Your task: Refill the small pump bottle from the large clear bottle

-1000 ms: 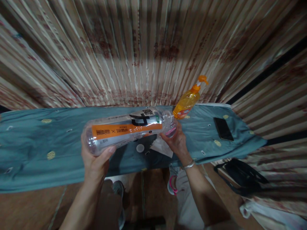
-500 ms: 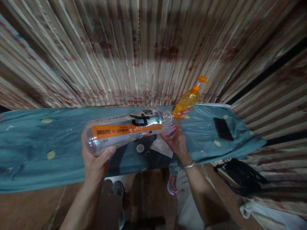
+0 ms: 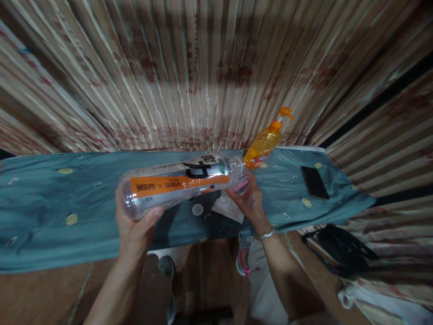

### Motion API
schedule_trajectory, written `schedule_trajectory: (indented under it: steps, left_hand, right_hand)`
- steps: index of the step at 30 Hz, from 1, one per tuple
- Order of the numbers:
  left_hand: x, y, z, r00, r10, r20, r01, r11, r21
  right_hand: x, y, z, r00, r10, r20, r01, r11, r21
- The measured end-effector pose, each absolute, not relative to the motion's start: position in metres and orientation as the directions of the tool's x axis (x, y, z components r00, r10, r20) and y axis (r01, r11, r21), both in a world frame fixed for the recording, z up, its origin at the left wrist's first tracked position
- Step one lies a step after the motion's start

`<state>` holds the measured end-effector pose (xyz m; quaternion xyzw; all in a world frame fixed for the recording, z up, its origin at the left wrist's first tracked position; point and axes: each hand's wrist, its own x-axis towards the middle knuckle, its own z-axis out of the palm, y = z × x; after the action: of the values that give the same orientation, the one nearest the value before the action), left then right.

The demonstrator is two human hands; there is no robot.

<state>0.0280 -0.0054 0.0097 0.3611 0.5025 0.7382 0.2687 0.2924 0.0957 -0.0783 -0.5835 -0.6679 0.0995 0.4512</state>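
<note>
A large clear plastic bottle (image 3: 179,178) with an orange and silver label is held nearly level above the cloth. Its base rests in my left hand (image 3: 137,225), the fingers wrapped around the underside and the thumb on the near side. At the neck end, my right hand (image 3: 248,198) grips a small clear container (image 3: 241,186) with something pink in it, right against the bottle's mouth. Whether anything flows between the two cannot be made out. Below the bottle lie a white round cap (image 3: 198,209) and a white tissue (image 3: 228,206).
Behind the neck end stands an orange pump bottle (image 3: 264,144). A black phone (image 3: 315,182) lies to the right on the teal cloth (image 3: 40,212) covering the table. Pleated curtains (image 3: 189,81) hang behind it. A black bag (image 3: 341,248) is at the lower right.
</note>
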Motion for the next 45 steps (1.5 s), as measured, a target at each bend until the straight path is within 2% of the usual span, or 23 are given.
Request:
schedule_trajectory:
  steps: [15, 23, 30, 45]
  left_hand:
    - [0.0258, -0.0025, 0.0084, -0.608, 0.750, 0.262, -0.078, -0.384, 0.920]
    - [0.0249, -0.0024, 0.0072, -0.627, 0.742, 0.238, -0.100, -0.379, 0.920]
    - [0.0242, -0.0034, 0.0045, -0.595, 0.749, 0.291, -0.052, -0.398, 0.916]
    - [0.0270, 0.0013, 0.0094, -0.633, 0.733, 0.248, -0.075, -0.377, 0.923]
  right_hand:
    - [0.2924, 0.0939, -0.0742, 0.080, 0.893, 0.444, 0.675, 0.279, -0.683]
    - [0.2921, 0.0949, -0.0771, 0.063, 0.859, 0.508, 0.686, 0.333, -0.648]
    - [0.2935, 0.0975, -0.0812, 0.078, 0.868, 0.490, 0.679, 0.314, -0.664]
    - [0.2913, 0.0956, -0.0778, 0.065, 0.855, 0.515, 0.694, 0.332, -0.639]
